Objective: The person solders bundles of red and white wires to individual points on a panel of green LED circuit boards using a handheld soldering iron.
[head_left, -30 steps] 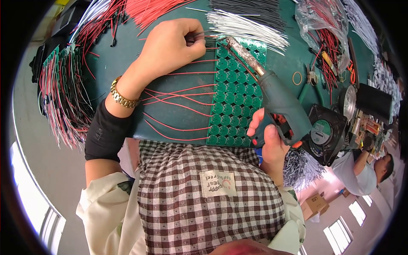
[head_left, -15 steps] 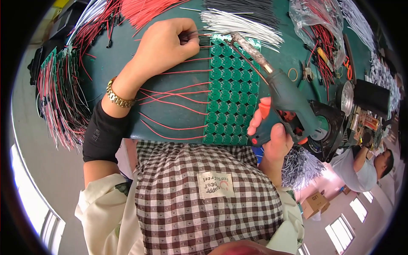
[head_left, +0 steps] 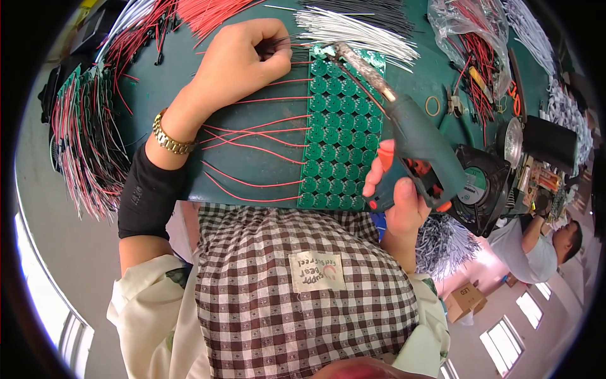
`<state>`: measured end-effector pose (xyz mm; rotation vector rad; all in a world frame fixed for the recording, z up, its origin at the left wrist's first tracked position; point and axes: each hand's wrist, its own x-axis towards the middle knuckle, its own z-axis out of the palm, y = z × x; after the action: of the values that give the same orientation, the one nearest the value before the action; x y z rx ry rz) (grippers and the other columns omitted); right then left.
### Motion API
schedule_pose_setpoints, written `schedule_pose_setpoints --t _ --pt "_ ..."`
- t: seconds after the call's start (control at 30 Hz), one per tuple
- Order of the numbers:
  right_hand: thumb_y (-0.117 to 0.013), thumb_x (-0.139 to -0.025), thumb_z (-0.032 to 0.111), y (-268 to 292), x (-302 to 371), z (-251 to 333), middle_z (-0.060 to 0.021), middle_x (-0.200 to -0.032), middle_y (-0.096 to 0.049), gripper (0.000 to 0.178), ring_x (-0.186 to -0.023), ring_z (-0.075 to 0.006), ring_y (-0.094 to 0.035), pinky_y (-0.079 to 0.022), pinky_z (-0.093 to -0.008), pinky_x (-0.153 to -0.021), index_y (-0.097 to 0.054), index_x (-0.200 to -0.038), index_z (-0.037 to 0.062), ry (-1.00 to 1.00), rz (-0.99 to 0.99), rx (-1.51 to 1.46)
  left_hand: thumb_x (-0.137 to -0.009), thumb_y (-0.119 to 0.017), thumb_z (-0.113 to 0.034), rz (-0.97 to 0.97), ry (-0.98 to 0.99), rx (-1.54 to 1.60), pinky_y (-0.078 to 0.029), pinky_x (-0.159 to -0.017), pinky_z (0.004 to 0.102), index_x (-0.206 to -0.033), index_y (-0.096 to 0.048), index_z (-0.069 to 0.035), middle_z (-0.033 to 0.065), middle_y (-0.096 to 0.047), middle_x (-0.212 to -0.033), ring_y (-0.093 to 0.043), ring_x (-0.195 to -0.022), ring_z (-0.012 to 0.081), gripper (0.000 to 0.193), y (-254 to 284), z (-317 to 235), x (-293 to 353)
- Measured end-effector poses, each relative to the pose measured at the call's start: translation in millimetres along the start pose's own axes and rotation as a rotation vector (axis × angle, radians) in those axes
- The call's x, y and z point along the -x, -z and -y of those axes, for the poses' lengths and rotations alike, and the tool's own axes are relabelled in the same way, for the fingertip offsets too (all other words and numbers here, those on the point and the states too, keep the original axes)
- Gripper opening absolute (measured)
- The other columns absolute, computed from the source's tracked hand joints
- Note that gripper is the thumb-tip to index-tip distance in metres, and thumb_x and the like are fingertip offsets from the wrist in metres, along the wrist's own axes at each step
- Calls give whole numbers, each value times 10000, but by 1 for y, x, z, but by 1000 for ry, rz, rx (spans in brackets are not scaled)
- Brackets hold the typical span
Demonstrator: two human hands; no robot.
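My left hand (head_left: 243, 63), with a gold watch band at its wrist, is closed in a pinch around thin dark wires (head_left: 273, 45) at the panel's upper left corner. My right hand (head_left: 404, 205) grips the dark green soldering gun (head_left: 424, 136) by its handle. The gun's long metal barrel points up and left, with its tip at the top row of the green circuit board panel (head_left: 341, 136). Several red wires (head_left: 252, 150) run from the panel's left edge across the table. My fingers partly hide the ends of the dark wires.
Piles of red wires (head_left: 205, 19), white wires (head_left: 353, 31) and black wires (head_left: 379, 9) lie at the far side. Wired boards (head_left: 82, 126) hang at the left. Pliers (head_left: 456, 114) and a fan (head_left: 476, 186) sit at the right. Beyond them another person (head_left: 527, 249) is at work.
The whole view has shifted slightly, so everything sits a little higher and further left. Both hands keep their grips, and the soldering gun's tip stays at the panel's top row.
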<state>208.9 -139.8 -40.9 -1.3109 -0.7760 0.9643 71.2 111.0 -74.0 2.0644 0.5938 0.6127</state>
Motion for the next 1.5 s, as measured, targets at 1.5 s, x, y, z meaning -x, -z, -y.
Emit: schedule_pose_setpoints --t 1.5 --pt "-581 -829 567 3 17 -2 -121 -755 -547 737 -576 -173 -558 -461 -273 -515 -423 -1185 -59 -5 -116 60 -742 -600 -43 104 -138 -189 -383 -511 238 -777 -544 -4 49 -475 -636 -443 -559 102 76 1 2 -2"
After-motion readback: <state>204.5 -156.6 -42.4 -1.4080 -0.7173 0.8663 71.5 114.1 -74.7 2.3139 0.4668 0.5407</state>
